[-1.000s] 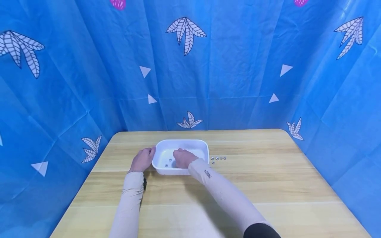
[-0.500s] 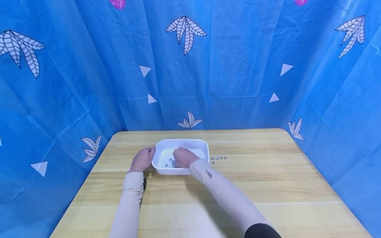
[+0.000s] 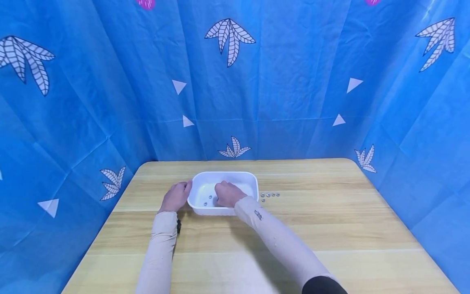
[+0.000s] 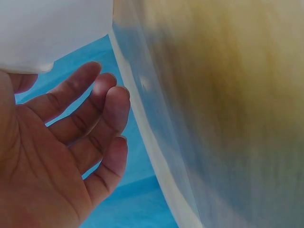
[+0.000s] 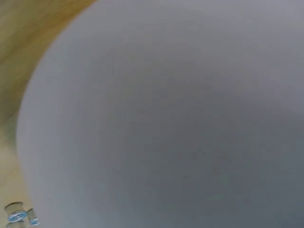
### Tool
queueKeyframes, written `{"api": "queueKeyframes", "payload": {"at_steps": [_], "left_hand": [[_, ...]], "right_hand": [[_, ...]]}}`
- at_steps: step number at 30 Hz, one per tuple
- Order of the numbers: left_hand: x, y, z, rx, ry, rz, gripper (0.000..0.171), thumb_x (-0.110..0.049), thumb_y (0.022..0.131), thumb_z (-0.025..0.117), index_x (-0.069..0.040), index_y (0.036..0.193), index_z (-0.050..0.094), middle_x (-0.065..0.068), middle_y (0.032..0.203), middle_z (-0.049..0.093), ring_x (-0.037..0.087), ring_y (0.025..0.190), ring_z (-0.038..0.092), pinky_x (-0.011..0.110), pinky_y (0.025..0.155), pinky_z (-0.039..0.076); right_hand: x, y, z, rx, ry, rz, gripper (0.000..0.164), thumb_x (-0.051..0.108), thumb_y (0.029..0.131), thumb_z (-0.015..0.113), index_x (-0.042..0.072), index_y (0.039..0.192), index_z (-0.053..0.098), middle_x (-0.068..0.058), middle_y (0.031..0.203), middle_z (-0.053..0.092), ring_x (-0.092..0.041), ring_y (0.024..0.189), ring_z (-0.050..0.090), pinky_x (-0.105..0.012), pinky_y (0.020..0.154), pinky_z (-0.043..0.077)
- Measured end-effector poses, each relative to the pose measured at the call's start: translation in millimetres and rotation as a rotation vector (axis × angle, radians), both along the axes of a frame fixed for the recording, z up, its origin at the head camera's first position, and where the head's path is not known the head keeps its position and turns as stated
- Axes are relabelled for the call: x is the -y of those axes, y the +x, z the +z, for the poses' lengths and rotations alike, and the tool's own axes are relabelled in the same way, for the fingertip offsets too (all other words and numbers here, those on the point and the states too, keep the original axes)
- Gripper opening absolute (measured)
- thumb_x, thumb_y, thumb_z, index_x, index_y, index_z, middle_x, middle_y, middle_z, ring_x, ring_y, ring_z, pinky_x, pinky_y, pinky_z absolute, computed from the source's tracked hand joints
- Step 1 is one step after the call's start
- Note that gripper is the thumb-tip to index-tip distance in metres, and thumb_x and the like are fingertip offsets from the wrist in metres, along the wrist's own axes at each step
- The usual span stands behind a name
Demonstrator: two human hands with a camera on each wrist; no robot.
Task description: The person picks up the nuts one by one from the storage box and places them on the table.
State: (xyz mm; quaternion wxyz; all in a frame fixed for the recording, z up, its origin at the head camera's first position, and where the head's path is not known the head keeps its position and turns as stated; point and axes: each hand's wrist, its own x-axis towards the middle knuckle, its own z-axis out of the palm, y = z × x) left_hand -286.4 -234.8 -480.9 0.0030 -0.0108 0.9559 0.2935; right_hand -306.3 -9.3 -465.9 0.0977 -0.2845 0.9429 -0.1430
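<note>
A white rectangular tub (image 3: pixel 235 177) stands on the wooden table. My left hand (image 3: pixel 176 197) is at its left side, thumb by the rim. In the left wrist view the left hand's (image 4: pixel 61 147) fingers bend loosely, with nothing between them, below the tub's white wall (image 4: pixel 52 28). My right hand (image 3: pixel 228 194) reaches down inside the tub, its fingers bent; the fingertips are hidden, as is anything they may hold. Left of it, two small silvery pieces (image 3: pixel 210 197) lie on the tub floor. The tub's wall (image 5: pixel 166 118) fills most of the right wrist view, where no hand shows.
Several small silvery round pieces (image 3: pixel 268 195) lie on the table just right of the tub; a few spool-like ones (image 5: pixel 16 212) show at the right wrist view's lower left. A blue patterned curtain (image 3: pixel 286 81) surrounds the wooden table (image 3: pixel 323 228).
The right hand has lifted very slightly inside the tub. The left hand, the tub and the small silvery pieces stay where they were.
</note>
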Motion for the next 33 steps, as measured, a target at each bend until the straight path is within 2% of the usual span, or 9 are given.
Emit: {"api": "queueKeyframes", "payload": {"at_steps": [6,9,13,18,23,26,29,33], "left_hand": [[0,1.0,0.3,-0.002,-0.006,-0.002,0.07,-0.05,0.111,0.026,0.004,0.14,0.058,0.027,0.132,0.067,0.045,0.124,0.064,0.06,0.107,0.049],[0,1.4,0.1,0.0,-0.007,-0.001,0.07,-0.051,0.111,0.026,0.004,0.141,0.058,0.027,0.133,0.066,0.045,0.125,0.063,0.06,0.108,0.049],[-1,1.2,0.8,0.006,0.001,0.0,0.069,-0.05,0.111,0.026,0.004,0.141,0.058,0.026,0.131,0.067,0.044,0.123,0.064,0.059,0.107,0.05],[-1,0.1,1.9,0.0,0.0,-0.004,0.068,-0.049,0.111,0.027,0.004,0.141,0.058,0.026,0.13,0.068,0.043,0.122,0.065,0.059,0.105,0.051],[-1,-0.1,2.6,-0.002,-0.006,-0.009,0.068,-0.049,0.112,0.026,0.004,0.14,0.059,0.026,0.13,0.068,0.043,0.122,0.065,0.059,0.105,0.051],[-1,0.4,2.5,-0.005,-0.008,-0.011,0.068,-0.049,0.112,0.027,0.004,0.14,0.059,0.026,0.13,0.068,0.044,0.122,0.064,0.059,0.105,0.05],[-1,0.8,2.5,-0.009,-0.004,-0.009,0.067,-0.048,0.112,0.027,0.004,0.139,0.06,0.026,0.128,0.069,0.043,0.121,0.065,0.059,0.105,0.05],[-1,0.1,2.1,-0.005,-0.002,-0.007,0.067,-0.049,0.111,0.027,0.004,0.138,0.06,0.025,0.127,0.069,0.042,0.119,0.066,0.059,0.104,0.051]], "right_hand": [[-1,0.0,0.3,0.001,-0.032,0.002,0.004,0.015,0.091,0.074,0.011,0.088,0.073,0.0,0.072,0.064,-0.012,0.065,0.058,-0.023,0.069,0.052],[-1,0.5,-1.0,0.013,-0.04,0.001,0.004,0.013,0.09,0.074,0.01,0.093,0.075,0.001,0.072,0.065,-0.012,0.065,0.059,-0.021,0.068,0.052],[-2,0.6,-3.2,0.027,-0.029,-0.011,0.01,0.015,0.091,0.075,0.011,0.1,0.077,0.003,0.077,0.067,-0.012,0.07,0.061,-0.023,0.074,0.053],[-5,0.2,-3.4,0.067,-0.059,-0.033,0.01,0.013,0.092,0.074,0.013,0.101,0.078,0.002,0.088,0.069,-0.012,0.082,0.06,-0.028,0.088,0.053],[-8,-1.0,-1.3,0.065,-0.14,0.005,0.01,0.009,0.093,0.072,0.011,0.098,0.081,-0.001,0.096,0.076,-0.012,0.088,0.063,-0.028,0.094,0.055],[-9,-1.5,-1.0,0.077,-0.228,0.02,0.012,0.01,0.095,0.072,0.009,0.1,0.083,-0.002,0.095,0.081,-0.007,0.083,0.067,-0.022,0.088,0.056],[-10,-0.9,-0.1,0.103,-0.317,0.021,0.013,0.007,0.096,0.071,0.006,0.097,0.084,-0.005,0.088,0.082,-0.006,0.071,0.066,-0.018,0.075,0.055],[-11,1.3,2.6,0.139,-0.38,-0.007,0.011,0.004,0.092,0.073,0.004,0.096,0.083,-0.006,0.088,0.082,-0.007,0.074,0.067,-0.02,0.076,0.055]]}}
